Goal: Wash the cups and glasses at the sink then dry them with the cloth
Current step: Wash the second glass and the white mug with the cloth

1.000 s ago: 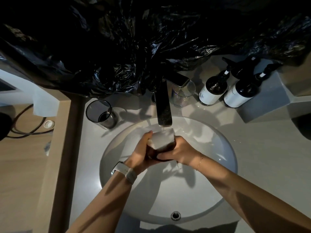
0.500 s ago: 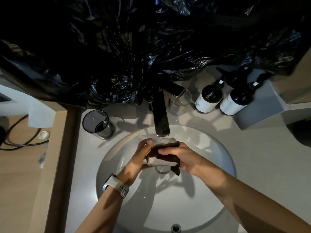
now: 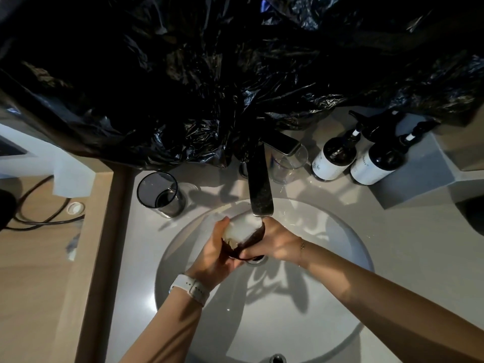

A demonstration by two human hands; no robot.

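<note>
Since a moment ago the dark cup (image 3: 242, 238) has tipped mouth-up beneath the faucet (image 3: 259, 189), water foaming white inside it. Left hand (image 3: 213, 254) and right hand (image 3: 276, 241) both keep a clasping grip around it above the sink (image 3: 327, 297), while a dark glass (image 3: 161, 193) stands on the table.

Crinkled glossy black plastic sheet (image 3: 209, 87) looms over the brushed metal tap (image 3: 259, 187), smooth white glazed basin (image 3: 327, 297), matt wood counter (image 3: 34, 284).

Both forearms are extended over the sink (image 3: 327, 323). A dark cup (image 3: 246, 238) is gripped between the left hand (image 3: 214, 255) and the right hand (image 3: 279, 242).
</note>
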